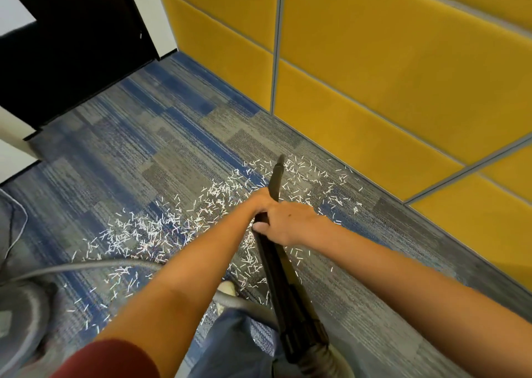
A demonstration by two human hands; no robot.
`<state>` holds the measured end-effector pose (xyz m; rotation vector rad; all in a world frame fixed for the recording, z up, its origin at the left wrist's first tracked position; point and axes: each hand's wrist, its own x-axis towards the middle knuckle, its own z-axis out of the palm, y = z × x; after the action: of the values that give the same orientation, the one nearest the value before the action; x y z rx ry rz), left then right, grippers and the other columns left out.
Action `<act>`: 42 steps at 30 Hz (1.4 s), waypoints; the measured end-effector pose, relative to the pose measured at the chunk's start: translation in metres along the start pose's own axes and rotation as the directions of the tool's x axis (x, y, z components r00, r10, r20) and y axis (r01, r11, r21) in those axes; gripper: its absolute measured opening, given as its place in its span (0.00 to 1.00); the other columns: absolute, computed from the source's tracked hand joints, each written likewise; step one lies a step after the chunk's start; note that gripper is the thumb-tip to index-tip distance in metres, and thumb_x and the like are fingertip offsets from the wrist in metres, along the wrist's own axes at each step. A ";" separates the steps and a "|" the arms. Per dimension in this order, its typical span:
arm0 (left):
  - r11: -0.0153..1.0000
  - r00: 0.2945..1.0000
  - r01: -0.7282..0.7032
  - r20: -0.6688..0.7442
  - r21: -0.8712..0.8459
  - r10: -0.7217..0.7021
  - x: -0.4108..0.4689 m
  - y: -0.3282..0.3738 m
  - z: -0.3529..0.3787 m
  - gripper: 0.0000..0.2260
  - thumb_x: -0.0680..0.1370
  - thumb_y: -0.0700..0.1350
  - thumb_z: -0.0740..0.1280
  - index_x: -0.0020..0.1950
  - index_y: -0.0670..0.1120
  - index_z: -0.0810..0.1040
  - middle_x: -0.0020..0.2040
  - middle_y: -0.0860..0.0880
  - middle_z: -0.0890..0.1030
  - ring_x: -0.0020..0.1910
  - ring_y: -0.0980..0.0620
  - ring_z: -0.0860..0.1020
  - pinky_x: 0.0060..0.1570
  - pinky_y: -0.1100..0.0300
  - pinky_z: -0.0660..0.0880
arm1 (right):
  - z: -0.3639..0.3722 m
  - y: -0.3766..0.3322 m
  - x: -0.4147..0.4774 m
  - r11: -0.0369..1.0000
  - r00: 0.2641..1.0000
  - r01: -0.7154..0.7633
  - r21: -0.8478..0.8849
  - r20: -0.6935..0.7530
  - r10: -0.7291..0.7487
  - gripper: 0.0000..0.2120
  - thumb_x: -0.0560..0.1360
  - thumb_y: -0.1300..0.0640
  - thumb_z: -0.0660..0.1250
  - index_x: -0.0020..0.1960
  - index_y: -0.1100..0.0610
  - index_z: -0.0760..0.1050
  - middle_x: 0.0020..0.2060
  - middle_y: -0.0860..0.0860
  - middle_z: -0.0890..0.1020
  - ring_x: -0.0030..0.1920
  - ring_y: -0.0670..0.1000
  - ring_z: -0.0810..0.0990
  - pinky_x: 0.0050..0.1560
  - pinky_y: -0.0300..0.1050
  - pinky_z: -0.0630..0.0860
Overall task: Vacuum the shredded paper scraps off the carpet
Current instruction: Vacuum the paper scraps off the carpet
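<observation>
Shredded paper scraps [161, 228] are lying scattered across the carpet [121, 153], beneath and ahead of both hands. The left hand [260, 201] and right hand [289, 223] are both gripping the vacuum wand [277, 265], fingers curling round it. Its nozzle [277, 177] is pointing among scraps near the yellow wall panels [374, 75]. A grey hose [86, 265] is trailing leftward.

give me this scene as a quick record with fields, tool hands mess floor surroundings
tool: vacuum wand, nozzle end pointing into the scraps near the wall
left: left hand grips the wand, nearer the nozzle
right: right hand grips the wand just behind it
mess: shredded paper scraps, scattered widely
floor: carpet, blue and grey
hose: grey hose trails to the left
surroundings: yellow panels
</observation>
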<state>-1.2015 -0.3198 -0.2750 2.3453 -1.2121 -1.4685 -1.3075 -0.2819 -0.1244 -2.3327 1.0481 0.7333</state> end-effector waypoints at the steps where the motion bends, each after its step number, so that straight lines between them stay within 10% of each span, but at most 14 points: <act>1: 0.998 1.000 0.019 -0.005 0.056 -0.019 0.000 0.004 0.000 0.15 0.76 0.39 0.66 0.61 0.36 0.74 0.42 0.45 0.75 0.42 0.47 0.74 0.44 0.56 0.76 | -0.005 0.006 -0.002 0.997 1.000 -0.002 -0.078 0.004 0.002 0.18 0.81 0.48 0.55 0.62 0.61 0.70 0.55 0.54 0.77 0.54 0.56 0.77 0.48 0.47 0.70; 7: 0.941 0.999 0.003 0.047 0.338 -0.020 -0.021 0.032 -0.011 0.21 0.69 0.37 0.73 0.59 0.35 0.74 0.50 0.43 0.77 0.53 0.44 0.79 0.44 0.57 0.75 | -0.005 0.035 0.016 0.947 0.993 -0.120 -0.298 -0.056 0.108 0.11 0.78 0.62 0.58 0.59 0.60 0.72 0.45 0.52 0.76 0.49 0.53 0.77 0.50 0.45 0.74; 26: 0.579 0.990 0.008 -0.088 0.815 0.110 -0.065 -0.036 -0.046 0.26 0.79 0.37 0.60 0.75 0.39 0.55 0.64 0.35 0.71 0.62 0.38 0.73 0.54 0.48 0.77 | 0.069 -0.011 0.123 0.982 0.970 -0.142 0.124 -0.183 0.163 0.45 0.74 0.66 0.66 0.77 0.46 0.41 0.71 0.61 0.58 0.68 0.62 0.65 0.62 0.57 0.71; 31: 0.436 0.991 -0.027 -0.031 0.899 0.127 -0.093 -0.071 -0.050 0.22 0.78 0.37 0.62 0.72 0.39 0.62 0.60 0.40 0.75 0.57 0.43 0.76 0.53 0.51 0.78 | 0.100 -0.035 0.140 0.984 0.976 -0.008 0.178 -0.211 0.046 0.43 0.73 0.64 0.68 0.76 0.42 0.48 0.75 0.56 0.53 0.70 0.61 0.62 0.66 0.58 0.69; 42: 0.617 0.997 0.015 -0.058 0.786 0.049 -0.098 -0.098 -0.046 0.31 0.79 0.38 0.62 0.76 0.36 0.47 0.64 0.34 0.69 0.62 0.39 0.72 0.56 0.53 0.74 | 0.125 -0.055 0.181 0.970 0.989 0.066 0.235 -0.147 -0.031 0.23 0.73 0.63 0.67 0.64 0.51 0.64 0.67 0.58 0.65 0.58 0.62 0.76 0.56 0.55 0.76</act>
<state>-1.1303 -0.2004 -0.2295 2.8111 -2.2018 -0.8840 -1.1966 -0.2675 -0.3223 -2.2175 1.0711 0.4015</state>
